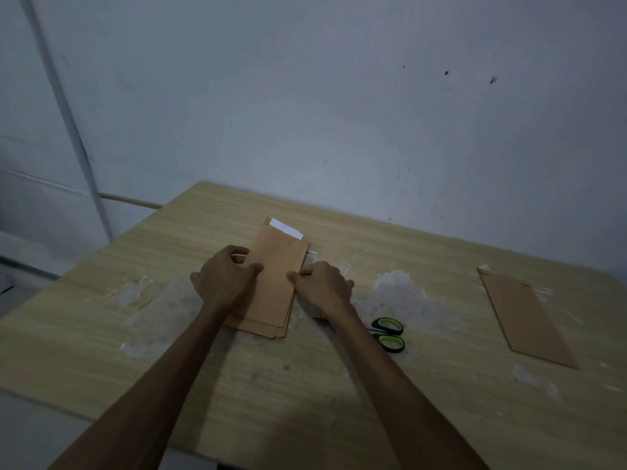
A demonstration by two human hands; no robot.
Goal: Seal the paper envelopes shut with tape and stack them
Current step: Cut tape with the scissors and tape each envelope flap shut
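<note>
A pile of brown paper envelopes (275, 283) lies in the middle of the wooden table (237, 385). White paper (286, 228) sticks out of the top envelope's far end. My left hand (224, 278) grips the pile's left edge, thumb on top. At the right edge my right hand (322, 284) pinches the pile, fingers curled. One more brown envelope (526, 317) lies flat by itself at the right of the table. No tape roll is plainly visible; a small pale strip (312, 252) shows at the pile's right edge.
Black scissors with green handles (388, 334) lie just right of my right forearm. White smears of residue (397, 286) mark the tabletop. A pale wall (339, 96) stands behind the table's far edge.
</note>
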